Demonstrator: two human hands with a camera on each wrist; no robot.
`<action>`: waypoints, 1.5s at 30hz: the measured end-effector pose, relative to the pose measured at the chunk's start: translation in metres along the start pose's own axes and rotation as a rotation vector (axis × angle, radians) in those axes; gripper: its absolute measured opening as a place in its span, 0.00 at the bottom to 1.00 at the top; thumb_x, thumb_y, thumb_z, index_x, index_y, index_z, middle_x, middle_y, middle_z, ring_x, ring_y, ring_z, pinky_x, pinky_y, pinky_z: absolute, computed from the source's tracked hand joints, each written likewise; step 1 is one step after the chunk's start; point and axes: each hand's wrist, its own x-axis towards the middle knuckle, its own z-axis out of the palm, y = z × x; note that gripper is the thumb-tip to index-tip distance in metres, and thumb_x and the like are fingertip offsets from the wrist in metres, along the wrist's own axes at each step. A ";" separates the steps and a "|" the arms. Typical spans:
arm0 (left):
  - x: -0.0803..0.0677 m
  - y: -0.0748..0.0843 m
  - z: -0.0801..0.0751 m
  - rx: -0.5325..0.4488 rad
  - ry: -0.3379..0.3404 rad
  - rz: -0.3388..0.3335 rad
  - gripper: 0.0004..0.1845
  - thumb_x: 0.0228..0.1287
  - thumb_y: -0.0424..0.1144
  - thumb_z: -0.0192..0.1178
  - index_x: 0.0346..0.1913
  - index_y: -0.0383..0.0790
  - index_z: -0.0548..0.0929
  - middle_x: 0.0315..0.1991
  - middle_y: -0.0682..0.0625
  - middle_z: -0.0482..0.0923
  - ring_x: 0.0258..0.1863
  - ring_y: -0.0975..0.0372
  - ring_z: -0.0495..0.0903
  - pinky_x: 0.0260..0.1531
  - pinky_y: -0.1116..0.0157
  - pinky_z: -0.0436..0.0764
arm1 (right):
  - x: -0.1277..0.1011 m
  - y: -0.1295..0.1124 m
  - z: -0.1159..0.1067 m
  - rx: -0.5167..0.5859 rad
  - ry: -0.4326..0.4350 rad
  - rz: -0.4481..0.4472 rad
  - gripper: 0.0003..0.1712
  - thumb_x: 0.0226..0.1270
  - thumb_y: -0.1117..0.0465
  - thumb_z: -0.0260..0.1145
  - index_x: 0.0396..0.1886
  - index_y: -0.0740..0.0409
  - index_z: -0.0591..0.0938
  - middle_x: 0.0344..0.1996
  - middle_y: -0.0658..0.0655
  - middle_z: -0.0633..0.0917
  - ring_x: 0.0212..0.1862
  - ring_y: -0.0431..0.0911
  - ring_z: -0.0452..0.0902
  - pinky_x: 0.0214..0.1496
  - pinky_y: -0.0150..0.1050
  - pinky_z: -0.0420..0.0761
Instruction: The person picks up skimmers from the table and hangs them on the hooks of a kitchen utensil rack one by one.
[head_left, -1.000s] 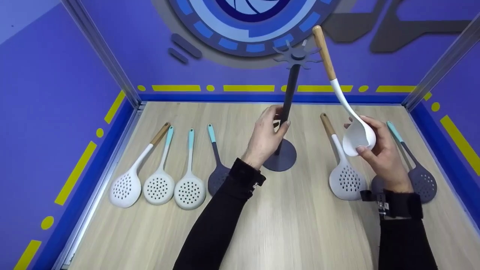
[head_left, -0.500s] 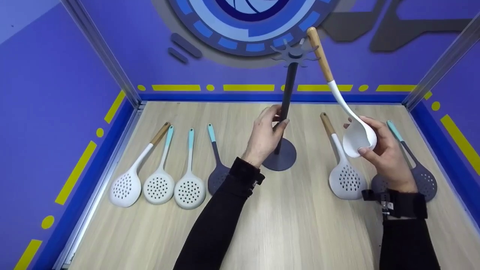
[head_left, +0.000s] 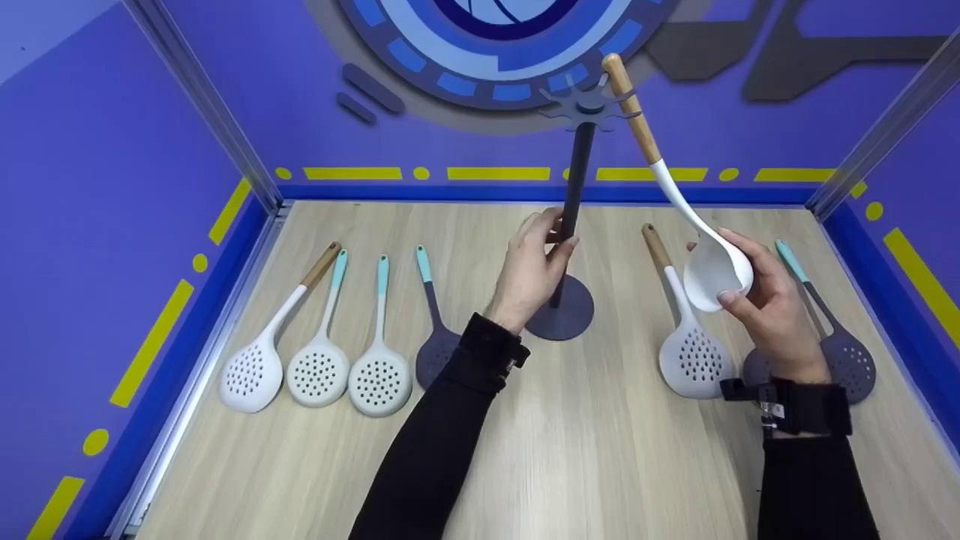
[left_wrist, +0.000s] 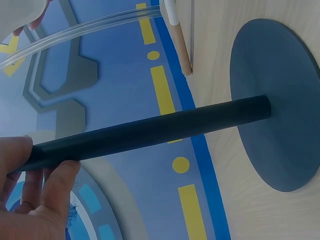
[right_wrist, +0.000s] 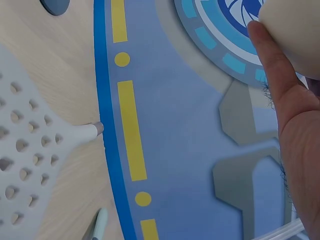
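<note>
From the head view, the left hand (head_left: 534, 271) grips the dark post of the utensil stand (head_left: 574, 210), fingers and thumb curled round it partway up; the stand's round base sits on the wooden table (head_left: 585, 450) near the middle. The right hand (head_left: 757, 300) holds the white ladle (head_left: 709, 266) by its bowl, fingers wrapped round it, with the wooden handle slanting up and leftward so that its tip lies against the slotted crown at the top of the stand. On the table to the left lie three white skimmers (head_left: 319, 367) and one dark skimmer (head_left: 435, 349) in a row; to the right lie a white skimmer with wooden handle (head_left: 694, 360) and a dark skimmer with teal handle (head_left: 847, 360), partly behind the right wrist. In the left wrist view, the fingers (left_wrist: 55, 185) close round the post (left_wrist: 150, 132), which runs to the round base (left_wrist: 280, 100) on the table. In the right wrist view, a finger (right_wrist: 270, 65) presses against the pale ladle bowl (right_wrist: 295, 30), and the perforated white skimmer head (right_wrist: 25, 165) lies below on the table.
</note>
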 end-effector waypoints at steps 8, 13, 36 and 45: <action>0.000 -0.001 0.000 -0.007 0.005 0.006 0.20 0.77 0.40 0.62 0.68 0.46 0.77 0.51 0.50 0.79 0.52 0.63 0.85 0.49 0.78 0.83 | 0.002 0.001 0.001 0.012 0.003 -0.031 0.41 0.66 0.80 0.60 0.79 0.73 0.59 0.68 0.76 0.73 0.66 0.59 0.76 0.58 0.36 0.85; 0.000 -0.001 0.000 -0.009 0.008 0.009 0.20 0.77 0.39 0.62 0.68 0.46 0.77 0.51 0.50 0.79 0.52 0.63 0.85 0.49 0.78 0.83 | 0.002 0.001 0.001 0.046 0.013 -0.025 0.41 0.67 0.79 0.60 0.79 0.73 0.59 0.68 0.76 0.73 0.66 0.59 0.76 0.57 0.36 0.86; -0.001 -0.002 0.001 -0.018 -0.003 -0.004 0.21 0.78 0.41 0.60 0.70 0.46 0.76 0.52 0.49 0.78 0.53 0.62 0.85 0.50 0.78 0.83 | 0.001 -0.004 0.001 0.047 0.036 -0.014 0.40 0.65 0.82 0.55 0.79 0.74 0.60 0.72 0.75 0.71 0.70 0.59 0.73 0.60 0.37 0.84; -0.001 -0.002 0.001 -0.010 0.000 0.006 0.21 0.78 0.41 0.61 0.69 0.47 0.77 0.51 0.50 0.78 0.53 0.63 0.85 0.51 0.78 0.82 | 0.003 0.003 0.000 0.026 -0.019 -0.039 0.43 0.61 0.83 0.56 0.78 0.75 0.58 0.70 0.78 0.68 0.68 0.62 0.71 0.60 0.38 0.83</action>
